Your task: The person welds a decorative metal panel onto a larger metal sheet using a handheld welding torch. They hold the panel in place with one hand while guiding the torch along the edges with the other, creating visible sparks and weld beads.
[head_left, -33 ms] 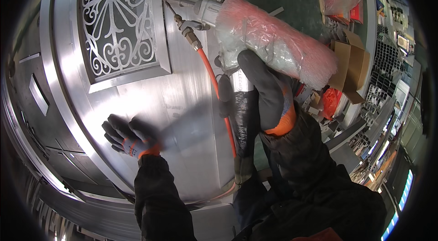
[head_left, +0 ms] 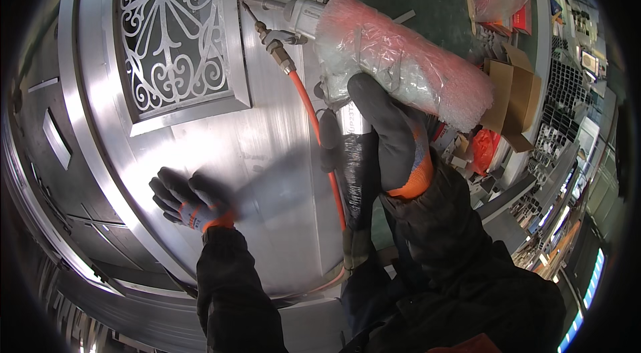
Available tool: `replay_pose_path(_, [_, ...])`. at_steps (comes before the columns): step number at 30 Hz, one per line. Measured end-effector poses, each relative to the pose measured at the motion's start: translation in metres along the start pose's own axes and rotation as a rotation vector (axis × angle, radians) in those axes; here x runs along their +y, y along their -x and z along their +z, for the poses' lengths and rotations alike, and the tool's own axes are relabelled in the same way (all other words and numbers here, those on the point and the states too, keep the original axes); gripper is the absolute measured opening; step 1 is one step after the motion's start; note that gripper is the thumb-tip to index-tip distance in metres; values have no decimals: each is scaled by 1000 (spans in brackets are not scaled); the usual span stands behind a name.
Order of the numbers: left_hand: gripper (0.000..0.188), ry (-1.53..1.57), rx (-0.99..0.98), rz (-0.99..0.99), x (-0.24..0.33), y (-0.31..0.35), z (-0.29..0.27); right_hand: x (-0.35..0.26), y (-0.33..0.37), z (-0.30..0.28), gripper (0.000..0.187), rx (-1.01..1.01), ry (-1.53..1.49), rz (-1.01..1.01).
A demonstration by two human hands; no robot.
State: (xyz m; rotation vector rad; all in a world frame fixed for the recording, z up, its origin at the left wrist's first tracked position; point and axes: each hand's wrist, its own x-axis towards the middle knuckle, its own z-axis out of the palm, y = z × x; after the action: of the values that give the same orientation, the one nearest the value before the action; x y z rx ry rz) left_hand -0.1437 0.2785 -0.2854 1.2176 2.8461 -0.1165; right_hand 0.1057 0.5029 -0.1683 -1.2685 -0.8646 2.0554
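My right hand, in a dark glove with an orange cuff, is closed around the grip of a handheld laser welding gun. The gun's body is wrapped in clear and reddish bubble wrap. Its nozzle, with a thin feed tip beside it, points left at the edge of a metal door panel's decorative frame, where a tiny red spot shows. An orange hose runs from the feed fitting down past the grip. My left hand, gloved alike, lies on the panel with fingers outstretched and holds nothing.
A scrollwork grille fills the framed opening at upper left. To the right are an open cardboard box, a red plastic bag, and stacked metal profiles. A long metal rail borders the panel's left side.
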Motion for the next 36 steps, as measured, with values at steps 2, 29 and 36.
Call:
replay_pose_path(2, [72, -6, -12, -7, 0, 1, -1, 1, -1, -1, 39, -21, 0, 4])
replay_pose_path(29, [78, 88, -14, -36, 5, -1, -3, -7, 9, 7, 41, 8, -92, 151])
replay_pose_path(36, [77, 97, -15, -40, 5, 0, -4, -10, 15, 9, 44, 23, -35, 170])
